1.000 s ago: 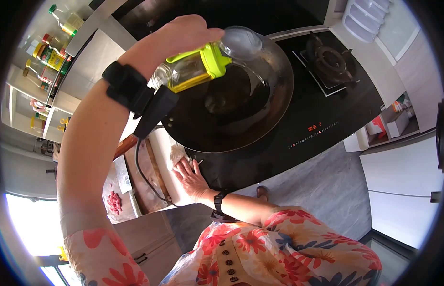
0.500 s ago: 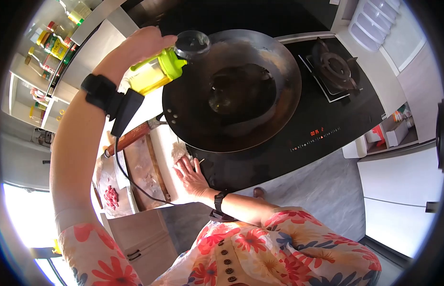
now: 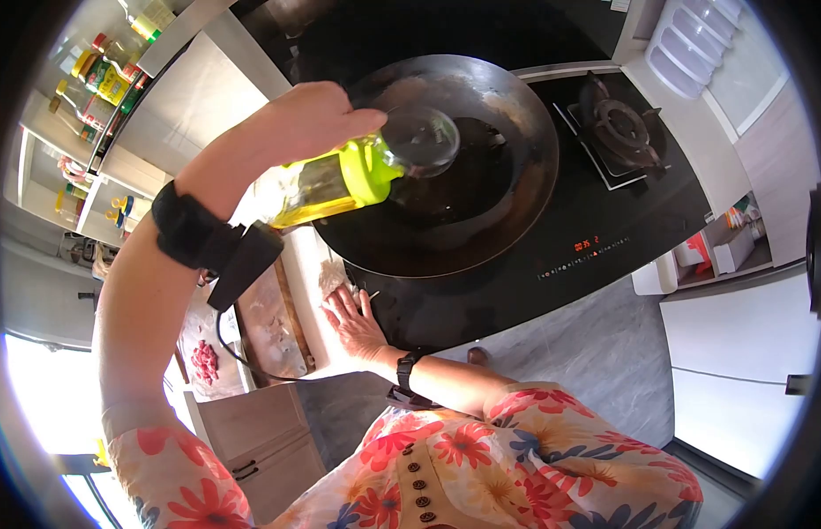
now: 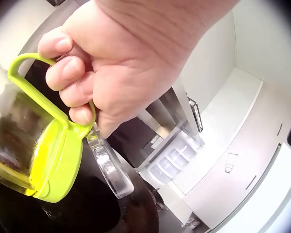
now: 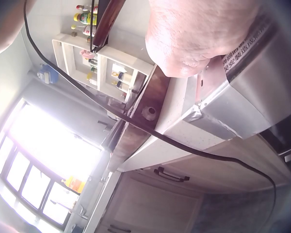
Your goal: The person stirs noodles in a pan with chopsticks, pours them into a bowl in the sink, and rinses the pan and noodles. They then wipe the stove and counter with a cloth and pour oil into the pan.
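My left hand [image 3: 309, 123] grips the green handle of a glass bottle [image 3: 327, 187] of yellow liquid, tilted with its spout over the left part of a dark wok [image 3: 516, 212]. In the left wrist view, my fingers [image 4: 70, 74] curl round the handle, and a clear lid [image 4: 109, 167] stands open beside the bottle's green top. Glossy liquid [image 3: 494, 163] lies in the wok; I cannot tell if any is flowing from the spout. My right hand [image 3: 356, 331] rests on the pale counter edge, fingers spread, beside a crumpled whitish thing [image 3: 331, 277].
A second burner [image 3: 624, 128] stands right of the wok on the black hob [image 3: 516, 295]. Cut red pieces [image 3: 205, 361] lie on a board at the left. Bottles [image 3: 102, 78] fill the upper-left shelf. A black cable [image 3: 252, 368] hangs from my left wrist.
My left hand and the bottle swung left, away from the wok, then returned right and lower over it. The thin stream seen earliest is no longer distinct. My right hand stayed put.
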### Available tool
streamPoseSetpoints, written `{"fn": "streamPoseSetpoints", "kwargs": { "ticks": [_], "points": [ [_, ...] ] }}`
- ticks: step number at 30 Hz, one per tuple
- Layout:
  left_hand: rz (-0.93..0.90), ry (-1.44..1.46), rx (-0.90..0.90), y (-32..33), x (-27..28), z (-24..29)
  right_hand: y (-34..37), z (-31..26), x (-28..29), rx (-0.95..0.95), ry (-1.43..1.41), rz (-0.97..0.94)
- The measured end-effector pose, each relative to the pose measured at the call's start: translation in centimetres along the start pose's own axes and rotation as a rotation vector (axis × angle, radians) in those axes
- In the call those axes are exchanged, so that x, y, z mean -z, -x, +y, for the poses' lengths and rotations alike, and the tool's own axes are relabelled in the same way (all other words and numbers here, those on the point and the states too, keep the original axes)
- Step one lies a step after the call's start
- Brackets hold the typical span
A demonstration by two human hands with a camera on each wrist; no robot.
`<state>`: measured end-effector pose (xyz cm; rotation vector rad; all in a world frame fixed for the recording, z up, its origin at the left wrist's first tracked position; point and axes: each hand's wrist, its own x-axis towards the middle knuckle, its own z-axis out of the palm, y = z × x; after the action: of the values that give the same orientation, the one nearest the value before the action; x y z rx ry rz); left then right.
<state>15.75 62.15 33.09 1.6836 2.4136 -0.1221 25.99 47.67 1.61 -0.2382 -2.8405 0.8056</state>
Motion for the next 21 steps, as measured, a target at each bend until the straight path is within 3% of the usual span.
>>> {"fn": "streamPoseSetpoints", "kwargs": {
  "ticks": [3, 9, 13, 21],
  "points": [
    [-0.021, 0.025, 0.015, -2.0, 0.5, 1.0, 0.0, -0.1, 0.1, -0.018, -0.015, -0.014],
    [0.238, 0.045, 0.079, -5.8, 1.3, 0.0, 0.1, -0.2, 0.4, -0.017, -0.030, 0.004],
    [0.303, 0.046, 0.126, -6.4, 1.9, -2.5, 0.2, -0.4, 1.0, -0.028, -0.032, -0.021],
    [0.274, 0.045, 0.228, -4.0, 1.4, -6.8, 0.0, -0.3, 0.2, -0.025, -0.004, -0.010]
  ]
}}
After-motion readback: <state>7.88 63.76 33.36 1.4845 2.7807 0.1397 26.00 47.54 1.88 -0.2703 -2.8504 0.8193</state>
